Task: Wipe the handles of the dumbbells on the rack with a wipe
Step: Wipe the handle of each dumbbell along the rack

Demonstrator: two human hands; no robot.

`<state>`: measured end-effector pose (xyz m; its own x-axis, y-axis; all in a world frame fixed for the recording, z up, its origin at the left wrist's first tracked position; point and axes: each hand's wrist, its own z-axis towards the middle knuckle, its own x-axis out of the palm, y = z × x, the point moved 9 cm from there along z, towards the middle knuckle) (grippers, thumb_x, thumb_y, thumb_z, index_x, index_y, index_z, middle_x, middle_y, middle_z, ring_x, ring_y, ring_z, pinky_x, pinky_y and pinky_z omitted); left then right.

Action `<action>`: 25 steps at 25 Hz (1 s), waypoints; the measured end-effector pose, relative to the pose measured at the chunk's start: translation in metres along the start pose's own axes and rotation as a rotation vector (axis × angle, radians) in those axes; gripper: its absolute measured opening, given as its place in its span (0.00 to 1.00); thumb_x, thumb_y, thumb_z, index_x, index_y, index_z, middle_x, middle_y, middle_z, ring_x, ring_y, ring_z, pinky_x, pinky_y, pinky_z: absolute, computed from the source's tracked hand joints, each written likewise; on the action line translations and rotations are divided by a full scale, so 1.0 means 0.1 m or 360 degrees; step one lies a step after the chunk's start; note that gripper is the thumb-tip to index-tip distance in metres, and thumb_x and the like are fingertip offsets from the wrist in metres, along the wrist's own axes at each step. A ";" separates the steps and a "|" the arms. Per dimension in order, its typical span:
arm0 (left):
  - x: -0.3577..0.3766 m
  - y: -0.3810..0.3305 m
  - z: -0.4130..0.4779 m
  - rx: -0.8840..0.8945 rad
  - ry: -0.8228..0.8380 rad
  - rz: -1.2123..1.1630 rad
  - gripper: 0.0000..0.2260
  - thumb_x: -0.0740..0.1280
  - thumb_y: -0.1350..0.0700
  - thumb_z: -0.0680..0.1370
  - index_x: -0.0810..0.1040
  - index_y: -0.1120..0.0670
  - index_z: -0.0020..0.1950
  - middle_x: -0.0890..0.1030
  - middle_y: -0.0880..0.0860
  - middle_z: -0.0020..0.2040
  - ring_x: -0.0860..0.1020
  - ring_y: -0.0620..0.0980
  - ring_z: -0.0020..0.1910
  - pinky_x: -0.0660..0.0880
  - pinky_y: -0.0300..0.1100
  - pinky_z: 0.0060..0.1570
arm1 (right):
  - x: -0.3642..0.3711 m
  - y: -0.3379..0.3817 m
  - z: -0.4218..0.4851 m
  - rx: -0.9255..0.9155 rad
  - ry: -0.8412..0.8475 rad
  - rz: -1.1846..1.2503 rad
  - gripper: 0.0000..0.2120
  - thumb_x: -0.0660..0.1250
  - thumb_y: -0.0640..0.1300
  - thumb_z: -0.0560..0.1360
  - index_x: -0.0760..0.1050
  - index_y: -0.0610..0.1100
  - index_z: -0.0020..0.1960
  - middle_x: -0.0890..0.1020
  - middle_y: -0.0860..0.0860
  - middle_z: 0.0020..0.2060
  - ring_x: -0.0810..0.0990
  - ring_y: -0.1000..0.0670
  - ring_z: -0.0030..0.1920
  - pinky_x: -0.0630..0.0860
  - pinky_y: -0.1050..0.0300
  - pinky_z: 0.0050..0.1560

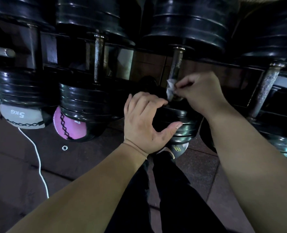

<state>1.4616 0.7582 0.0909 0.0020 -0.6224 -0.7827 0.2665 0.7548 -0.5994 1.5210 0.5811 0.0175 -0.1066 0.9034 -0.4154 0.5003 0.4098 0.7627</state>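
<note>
While the left grip (144, 121) clasps the racked black ribbed dumbbell (183, 132) by its near head, the right grip (201, 91) pinches a crumpled white wipe (170, 89) to its steel handle (176, 64), which points straight away.

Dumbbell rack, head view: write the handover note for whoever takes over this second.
Left hand: grips the near plate stack of the black dumbbell, third from the left in view.
Right hand: pinches the crumpled white wipe against the near end of that dumbbell's metal handle.
Done: cannot tell which handles are already wiped.
Left: the rest of this handle, then check the worn handle to its left and the speckled handle to its right.
</note>
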 end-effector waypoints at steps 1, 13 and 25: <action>0.00 -0.01 0.00 -0.0003 0.0006 0.0005 0.26 0.71 0.35 0.72 0.84 0.56 0.55 0.82 0.51 0.53 0.79 0.57 0.61 0.69 0.67 0.66 | -0.07 0.04 0.06 -0.0020 -0.0080 0.0054 0.08 0.81 0.40 0.68 0.87 0.44 0.46 0.84 0.52 0.35 0.75 0.69 0.28 0.68 0.76 0.35; 0.01 0.01 0.00 0.0011 0.0012 0.0010 0.25 0.72 0.36 0.72 0.84 0.56 0.56 0.83 0.52 0.54 0.79 0.58 0.62 0.70 0.66 0.65 | -0.19 0.07 0.16 -0.0082 -0.0203 0.0099 0.08 0.80 0.40 0.69 0.85 0.50 0.45 0.85 0.54 0.36 0.79 0.64 0.32 0.73 0.73 0.37; 0.05 0.06 0.02 -0.0056 0.0171 -0.0047 0.23 0.72 0.35 0.73 0.83 0.51 0.58 0.81 0.47 0.56 0.76 0.53 0.64 0.63 0.65 0.73 | -0.04 0.42 -0.05 -0.0011 0.0223 -0.0441 0.12 0.78 0.35 0.70 0.82 0.52 0.38 0.81 0.55 0.31 0.78 0.60 0.29 0.73 0.71 0.35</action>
<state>1.4648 0.7589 0.0837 -0.1094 -0.6202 -0.7768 0.2312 0.7442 -0.6267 1.5381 0.5955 0.0537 -0.3561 0.7655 -0.5359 0.4298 0.6434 0.6335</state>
